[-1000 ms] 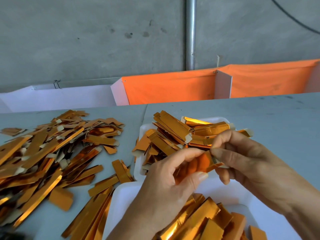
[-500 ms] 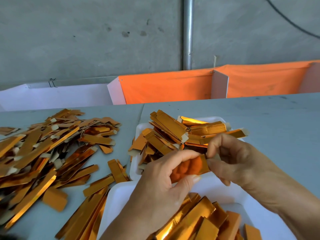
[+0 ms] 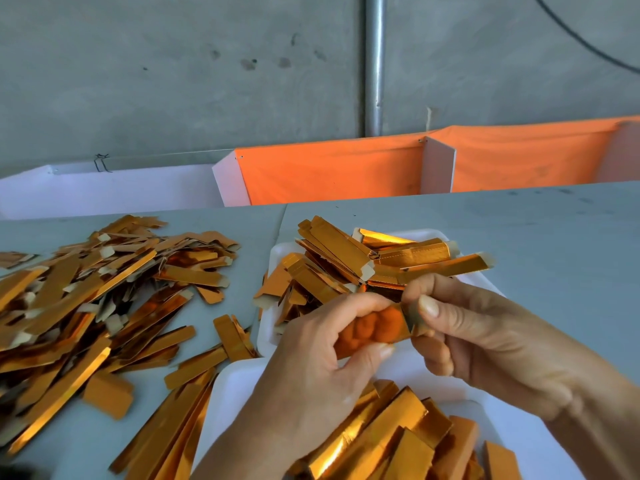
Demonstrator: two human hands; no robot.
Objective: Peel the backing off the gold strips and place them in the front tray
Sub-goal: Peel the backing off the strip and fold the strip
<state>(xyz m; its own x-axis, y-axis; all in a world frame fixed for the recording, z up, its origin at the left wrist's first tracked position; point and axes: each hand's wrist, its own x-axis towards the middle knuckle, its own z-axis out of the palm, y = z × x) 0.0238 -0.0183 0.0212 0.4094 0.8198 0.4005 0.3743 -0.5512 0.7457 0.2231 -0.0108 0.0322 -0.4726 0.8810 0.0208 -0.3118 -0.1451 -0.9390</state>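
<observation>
At the bottom of the frame, a white foam tray [image 3: 235,386] is holding a heap of shiny gold strips [image 3: 374,441], lying jumbled and overlapping. Just above it, in the centre, both hands are meeting on one gold strip [image 3: 384,329]. The left hand [image 3: 311,368] is curling round the strip's left part, thumb underneath and fingers over the top. The right hand [image 3: 485,344] is pinching the strip's right end between thumb and forefinger. The strip is hanging in the air over the gap between the two trays, touching neither.

The step in hand appears to be lifting the backing at that right end. Whether the backing is separating yet cannot be told. To do it well, the left hand should be holding the strip flat and firm while the right is picking at the very corner and pulling low along the strip, so the foil is not creasing or tearing.

Beyond the hands, a second white tray [image 3: 491,282] is carrying more strips [image 3: 346,258]. At the left, a loose pile [image 3: 90,289] is spreading across the grey table [image 3: 519,230]. At the top, orange cloth [image 3: 329,174] is hanging before a concrete wall [image 3: 173,81].
</observation>
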